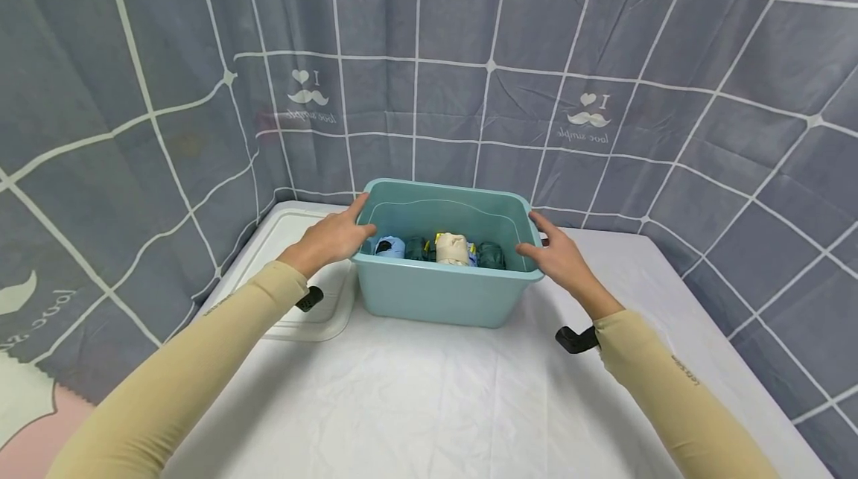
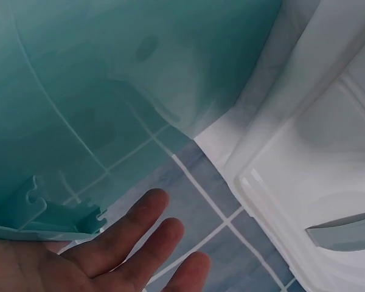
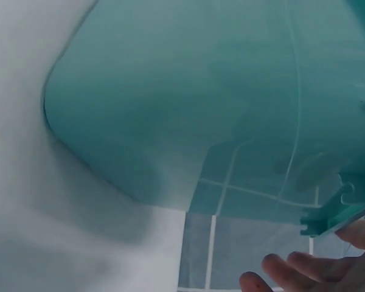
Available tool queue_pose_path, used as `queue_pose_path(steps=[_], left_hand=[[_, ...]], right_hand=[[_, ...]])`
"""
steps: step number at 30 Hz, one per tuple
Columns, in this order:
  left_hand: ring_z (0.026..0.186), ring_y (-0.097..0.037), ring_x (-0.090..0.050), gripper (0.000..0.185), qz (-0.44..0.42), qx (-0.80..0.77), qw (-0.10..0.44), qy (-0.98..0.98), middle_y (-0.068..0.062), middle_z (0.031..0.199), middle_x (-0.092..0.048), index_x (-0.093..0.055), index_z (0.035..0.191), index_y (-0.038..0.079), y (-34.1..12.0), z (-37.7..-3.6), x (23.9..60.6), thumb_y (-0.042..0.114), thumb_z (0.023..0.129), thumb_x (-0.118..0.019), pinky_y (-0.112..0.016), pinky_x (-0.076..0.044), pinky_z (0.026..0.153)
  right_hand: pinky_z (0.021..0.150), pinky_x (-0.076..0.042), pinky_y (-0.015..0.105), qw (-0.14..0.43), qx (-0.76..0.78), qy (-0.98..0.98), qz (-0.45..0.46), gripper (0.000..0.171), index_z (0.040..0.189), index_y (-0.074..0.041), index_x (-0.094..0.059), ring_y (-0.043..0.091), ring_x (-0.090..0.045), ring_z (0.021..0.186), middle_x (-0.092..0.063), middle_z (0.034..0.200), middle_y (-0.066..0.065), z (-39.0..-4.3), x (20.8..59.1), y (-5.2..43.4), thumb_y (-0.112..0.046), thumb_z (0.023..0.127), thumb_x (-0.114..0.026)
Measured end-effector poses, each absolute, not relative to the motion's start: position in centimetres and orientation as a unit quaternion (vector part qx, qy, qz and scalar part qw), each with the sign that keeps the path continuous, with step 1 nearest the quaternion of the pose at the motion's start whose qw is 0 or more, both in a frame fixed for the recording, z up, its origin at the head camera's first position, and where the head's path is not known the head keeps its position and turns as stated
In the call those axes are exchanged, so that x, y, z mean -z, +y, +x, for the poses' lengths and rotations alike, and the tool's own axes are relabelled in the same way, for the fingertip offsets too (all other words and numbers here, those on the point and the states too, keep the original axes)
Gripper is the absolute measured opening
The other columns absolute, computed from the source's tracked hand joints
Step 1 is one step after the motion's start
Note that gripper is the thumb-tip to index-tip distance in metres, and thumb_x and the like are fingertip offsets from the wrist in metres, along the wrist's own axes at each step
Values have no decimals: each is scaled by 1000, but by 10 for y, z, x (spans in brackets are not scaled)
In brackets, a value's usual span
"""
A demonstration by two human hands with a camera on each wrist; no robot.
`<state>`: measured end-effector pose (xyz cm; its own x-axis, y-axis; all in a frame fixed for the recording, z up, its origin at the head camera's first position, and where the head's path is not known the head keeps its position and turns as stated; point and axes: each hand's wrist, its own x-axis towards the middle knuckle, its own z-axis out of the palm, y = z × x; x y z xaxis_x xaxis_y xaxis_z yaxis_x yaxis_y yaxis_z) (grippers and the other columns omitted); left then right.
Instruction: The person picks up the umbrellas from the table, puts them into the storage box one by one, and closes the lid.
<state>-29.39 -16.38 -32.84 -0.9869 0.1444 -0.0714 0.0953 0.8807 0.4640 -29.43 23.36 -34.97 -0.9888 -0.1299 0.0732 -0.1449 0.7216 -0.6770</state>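
Note:
A teal plastic storage bin point(image 1: 436, 296) stands on the white-covered table, with a hand at each short end. My left hand point(image 1: 333, 240) touches the left rim, thumb over the inside and index finger along the edge. At the opposite rim my right hand point(image 1: 561, 261) lies the same way. Both wrist views show the lower fingers point(image 2: 131, 228) fairly straight, reaching out beneath the rim rather than curling round it. Inside the bin are rolled cloth bundles: a light blue one point(image 1: 394, 249), a beige one point(image 1: 452, 249) and a dark green one point(image 1: 491, 255). The bin's front wall hides their lower parts.
A white lid point(image 1: 338, 315) lies flat on the table point(image 1: 429, 397) at left, partly behind the left hand and bin. One grey clip point(image 2: 347, 234) shows on it. A grey checked curtain point(image 1: 449, 99) hangs behind the table and along both sides.

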Motion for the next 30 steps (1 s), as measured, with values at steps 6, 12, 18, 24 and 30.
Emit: queue_pose_path(steps=[6,12,18,24,30], left_hand=[[126,-41,-57,80,65,-205,15,977,-23,149,-50,-9,164,22,-166,-294,323,50,98,-42,-56,-49,85],[126,-41,-56,70,58,-237,-45,969,-22,142,-57,-35,157,10,-172,-292,318,45,98,-47,-59,-48,94],[128,-41,-54,59,30,-296,-80,951,-21,141,-57,-48,148,8,-187,-292,322,41,99,-48,-57,-45,100],[128,-43,-52,58,1,-339,-66,939,-23,142,-54,-47,147,4,-202,-293,334,36,98,-50,-58,-44,101],[129,-45,-51,60,-12,-351,-40,936,-28,144,-51,-44,148,1,-218,-295,347,33,98,-49,-58,-45,101]], right_hand=[[100,-46,58,4,-387,-920,65,83,163,-26,-19,42,-44,137,-31,161,20,-296,350,233,-37,94,-63],[101,-46,58,4,-401,-914,61,83,163,-26,-20,41,-45,137,-31,161,21,-295,350,232,-32,94,-65],[102,-45,58,5,-413,-909,58,84,163,-25,-21,42,-44,137,-31,161,22,-295,350,233,-31,93,-66],[104,-44,59,1,-422,-905,52,83,163,-26,-20,43,-41,139,-30,161,23,-295,353,234,-29,93,-66],[103,-45,57,2,-434,-900,51,84,163,-26,-21,41,-43,136,-32,160,21,-294,354,235,-29,92,-66]])
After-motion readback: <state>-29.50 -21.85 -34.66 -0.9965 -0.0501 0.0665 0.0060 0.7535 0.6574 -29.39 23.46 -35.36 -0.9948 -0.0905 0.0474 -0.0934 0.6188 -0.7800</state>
